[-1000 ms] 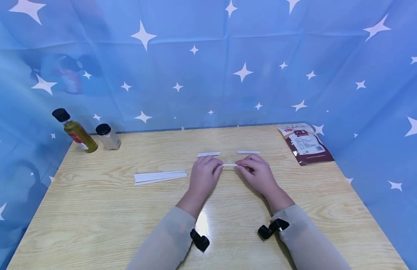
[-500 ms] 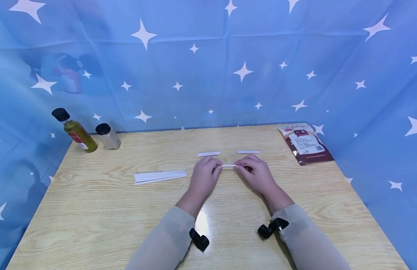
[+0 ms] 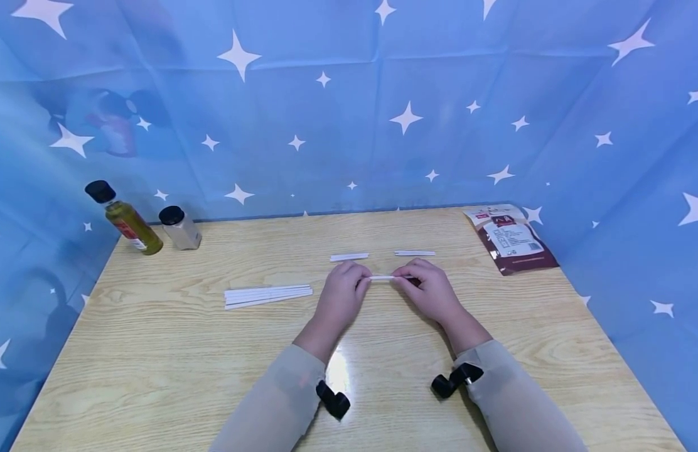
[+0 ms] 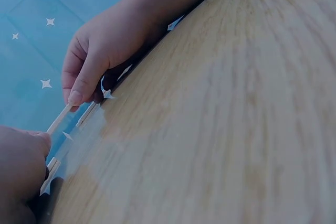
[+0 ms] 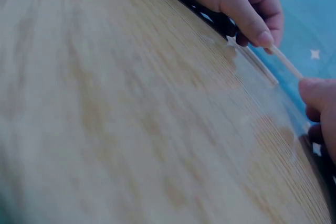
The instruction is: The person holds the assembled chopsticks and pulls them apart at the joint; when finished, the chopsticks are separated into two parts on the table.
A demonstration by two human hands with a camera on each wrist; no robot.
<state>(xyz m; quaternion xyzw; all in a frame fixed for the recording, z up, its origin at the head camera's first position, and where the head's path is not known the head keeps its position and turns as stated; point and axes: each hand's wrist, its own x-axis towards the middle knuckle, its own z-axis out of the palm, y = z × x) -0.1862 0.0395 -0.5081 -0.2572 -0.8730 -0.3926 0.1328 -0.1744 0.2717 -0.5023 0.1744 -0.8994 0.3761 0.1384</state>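
White stick [image 3: 381, 277], pinched by left hand [image 3: 342, 290] and right hand [image 3: 430, 289], bridges gap between; seemingly just above table [image 3: 157, 364].

Thin wht stick [image 3: 381, 277]; straight, approx. crosswise; pinched w/ both hands [image 3: 341, 292].

Lettering on pouch [image 3: 513, 241] and bottle [image 3: 134, 228] is unreadable
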